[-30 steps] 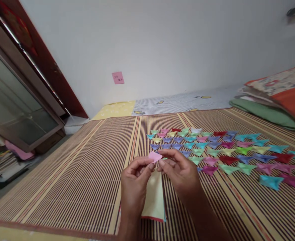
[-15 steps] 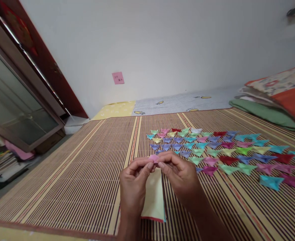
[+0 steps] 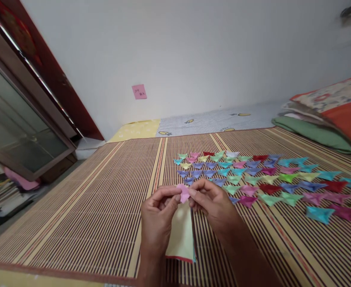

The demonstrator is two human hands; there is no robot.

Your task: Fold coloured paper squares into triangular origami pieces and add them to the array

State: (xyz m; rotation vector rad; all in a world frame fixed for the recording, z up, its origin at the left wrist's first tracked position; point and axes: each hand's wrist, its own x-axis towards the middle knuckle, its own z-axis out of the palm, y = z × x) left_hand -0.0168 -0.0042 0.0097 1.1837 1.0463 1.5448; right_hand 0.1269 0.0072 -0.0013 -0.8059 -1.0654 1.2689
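1. Pink paper [image 3: 184, 193], held over the striped mat [image 3: 109, 199] between my left hand [image 3: 159, 213] and right hand [image 3: 212, 203], thumbs and fingers clamped on its edges.
2. My hands partly cover a pale yellow paper stack [image 3: 179, 235] and some folded papers [image 3: 271, 189], whose coloured rows run rightward.
3. Compared with half a second ago, I see more of the pink paper's face.

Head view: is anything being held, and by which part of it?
Yes, a small pink paper, held at opposite edges: the left hand grips its left edge, the right hand its right edge.
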